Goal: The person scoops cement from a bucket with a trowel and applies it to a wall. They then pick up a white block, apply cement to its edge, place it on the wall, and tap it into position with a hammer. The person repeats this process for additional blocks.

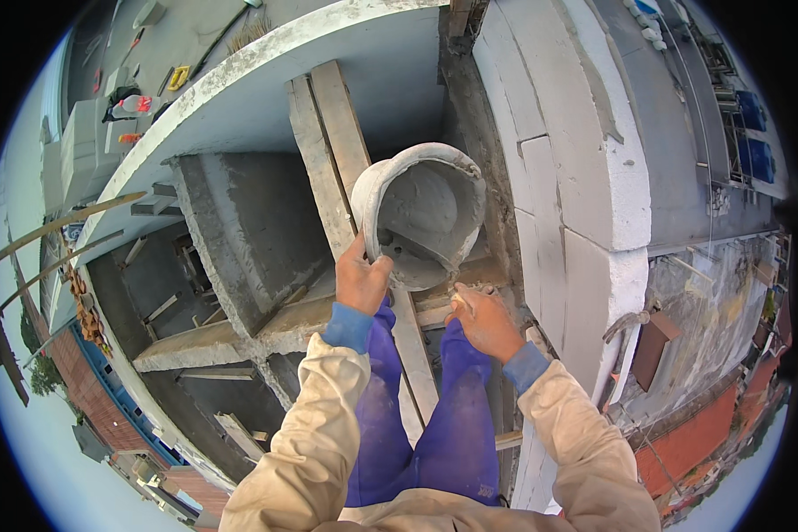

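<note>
The head view shows a person in a beige jacket with both hands at a mortar-caked bucket point(388, 182), which is tipped so that its mouth faces back toward the wearer. The fingers point(358, 248) of the left hand point(361, 282) pinch the bucket's lower left edge, with the thumb by the rim. The right hand point(489, 324) is just below the bucket's lower right rim; its fingers point(466, 298) are curled together around the pale end of a flat-bladed tool point(427, 243), whose blade seems to reach into the bucket, up and left of those fingers. Where handle and blade join is hard to make out.

Wooden planks point(307, 164) run from beyond the left fingers, behind the bucket, and similar boards point(411, 341) continue below, between the purple trouser legs point(457, 434). Right of the right fingers rises a pale block wall point(563, 177). Left of the left fingers are rough concrete partitions point(208, 239). Far up and left lie a bottle point(136, 105) and a yellow-handled saw point(178, 77).
</note>
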A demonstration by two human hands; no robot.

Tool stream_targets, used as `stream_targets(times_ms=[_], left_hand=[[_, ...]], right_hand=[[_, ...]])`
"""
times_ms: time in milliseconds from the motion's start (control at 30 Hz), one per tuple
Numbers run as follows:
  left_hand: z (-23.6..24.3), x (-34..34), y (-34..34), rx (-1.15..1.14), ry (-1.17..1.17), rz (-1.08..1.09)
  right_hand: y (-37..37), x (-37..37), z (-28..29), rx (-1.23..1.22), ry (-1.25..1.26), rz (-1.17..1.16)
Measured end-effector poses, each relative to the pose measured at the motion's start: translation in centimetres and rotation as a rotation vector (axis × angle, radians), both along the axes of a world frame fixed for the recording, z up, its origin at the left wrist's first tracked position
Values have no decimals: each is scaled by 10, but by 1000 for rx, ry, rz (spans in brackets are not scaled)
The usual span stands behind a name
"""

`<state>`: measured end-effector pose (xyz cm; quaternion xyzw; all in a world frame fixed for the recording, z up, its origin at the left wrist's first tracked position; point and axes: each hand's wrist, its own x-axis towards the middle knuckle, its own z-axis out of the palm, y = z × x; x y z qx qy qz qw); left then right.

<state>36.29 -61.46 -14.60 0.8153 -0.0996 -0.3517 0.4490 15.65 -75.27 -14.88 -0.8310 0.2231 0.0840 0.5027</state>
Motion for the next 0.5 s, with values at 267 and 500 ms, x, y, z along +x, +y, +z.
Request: stream_targets(times_ms=[267, 500], left_hand=[[-17, 5, 26, 36, 68, 38], [-16, -37, 90, -318, 482, 570]], right_hand=[[-19, -15, -14, 1816, 468, -561], [-61, 17, 0, 1683, -323, -644]])
